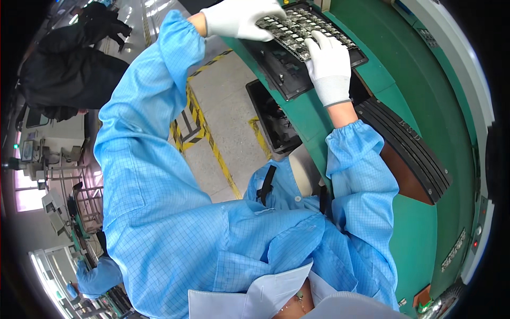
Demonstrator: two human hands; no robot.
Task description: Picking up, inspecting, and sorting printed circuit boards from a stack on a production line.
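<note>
A panel of small circuit boards [295, 35], crowded with silvery parts, is at the top of the head view over a black fixture tray [279, 69]. My left hand [241, 20], in a white glove, grips the panel's left end with thumb and fingers apart around it. At the near right side, my right hand [328, 69], gloved too, has its fingers bent over the panel's edge. Its thumb is mostly hidden. Part of the tray, with small upright posts, shows nearer to me than the panel.
The green bench [385, 80] runs along my right, bearing a black ribbed rack [406, 146]. A black bin [272, 119] sits left of the bench edge. Yellow-black tape [204, 133] marks the floor. A person in black [71, 72] is at far left; a blue sleeve [101, 276] shows lower left.
</note>
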